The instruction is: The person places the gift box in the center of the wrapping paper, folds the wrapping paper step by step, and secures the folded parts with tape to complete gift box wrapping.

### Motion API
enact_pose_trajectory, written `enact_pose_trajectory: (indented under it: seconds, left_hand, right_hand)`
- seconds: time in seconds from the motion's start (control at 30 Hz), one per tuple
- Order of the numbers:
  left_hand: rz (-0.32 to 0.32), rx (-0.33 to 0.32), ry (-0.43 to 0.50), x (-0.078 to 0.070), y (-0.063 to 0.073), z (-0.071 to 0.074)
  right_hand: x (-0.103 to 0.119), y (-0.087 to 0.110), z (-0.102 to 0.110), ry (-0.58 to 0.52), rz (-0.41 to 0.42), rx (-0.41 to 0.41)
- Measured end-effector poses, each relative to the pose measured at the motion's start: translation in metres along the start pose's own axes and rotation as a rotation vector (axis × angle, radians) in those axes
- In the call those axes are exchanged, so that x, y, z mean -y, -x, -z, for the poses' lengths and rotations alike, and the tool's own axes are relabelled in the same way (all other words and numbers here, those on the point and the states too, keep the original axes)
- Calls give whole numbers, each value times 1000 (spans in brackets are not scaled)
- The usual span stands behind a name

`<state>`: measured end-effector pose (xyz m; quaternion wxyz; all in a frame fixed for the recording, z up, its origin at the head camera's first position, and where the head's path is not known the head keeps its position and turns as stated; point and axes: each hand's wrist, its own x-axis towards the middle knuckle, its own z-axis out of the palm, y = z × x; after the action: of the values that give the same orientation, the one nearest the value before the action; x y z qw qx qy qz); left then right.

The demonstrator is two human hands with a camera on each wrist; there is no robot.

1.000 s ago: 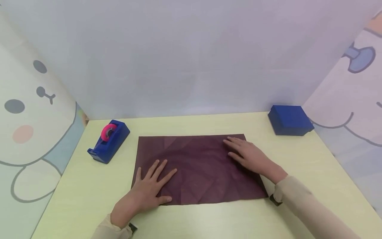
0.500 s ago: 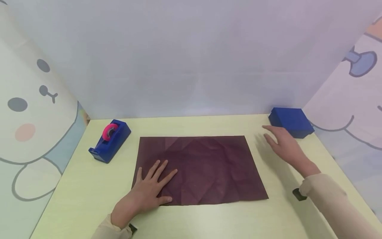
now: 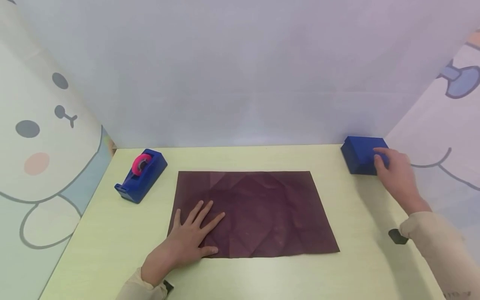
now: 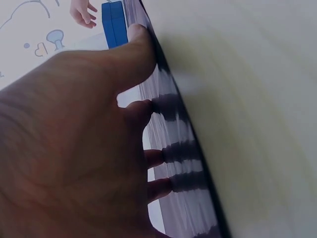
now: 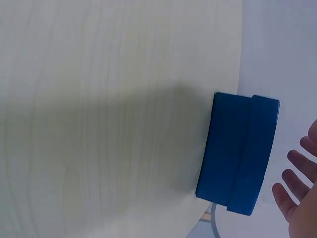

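Observation:
A creased dark maroon sheet of paper [image 3: 258, 208] lies flat on the table. My left hand [image 3: 187, 241] rests on its near left part with the fingers spread; the left wrist view shows these fingers [image 4: 136, 111] touching the sheet. My right hand [image 3: 399, 175] hovers by the blue lidded box [image 3: 361, 152] at the back right, its fingers overlapping the box's right side in the head view. In the right wrist view a gap shows between the fingers [image 5: 294, 183] and the box [image 5: 233, 153], and they hold nothing.
A blue tape dispenser [image 3: 144, 179] with a pink roll [image 3: 139, 163] stands on the left of the pale yellow table [image 3: 270, 279]. A whitish sheet wall [image 3: 240, 75] rises behind the table, and cartoon-printed panels [image 3: 37, 166] flank both sides.
My right hand has lifted off the right part of the maroon sheet and moved right to the blue box. The left hand stays on the sheet.

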<state>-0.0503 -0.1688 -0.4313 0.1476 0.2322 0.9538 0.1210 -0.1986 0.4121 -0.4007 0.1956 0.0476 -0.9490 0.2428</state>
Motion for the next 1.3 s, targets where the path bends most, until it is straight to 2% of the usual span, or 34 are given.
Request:
enact_pose_trajectory:
  seconds: [0.17,0.37,0.47,0.63,0.73,0.9,0.97,1.17,1.3]
  left_hand:
    - [-16,-15,6,0,0,-2]
    - [-24,-19,4,0,-3,-5]
    - [-35,-30,5,2,-4,-9]
    - [-49,-69,11,4,-6,-9]
    - [-33,-70,10,2,-8,-3]
    - [-14,-25,1,-2,-9,2]
    - [-12,-16,2,-3,-10,2]
    - [-1,0,3,-4,-8,2]
    - [4,9,0,-3,-5,2]
  right_hand:
    - [-24,0,7,35,-104,-17]
    - [-42,0,11,29,-263,37]
    - [-44,1,10,2,-337,56]
    - [-42,-5,10,-106,-468,100]
    - [-41,-10,10,-235,-527,101]
    - [-43,-10,12,-664,-696,62]
    - [-44,-9,13,-788,-754,30]
    - [-42,-5,12,-893,-821,2]
    - [-39,-1,10,-958,-816,2]
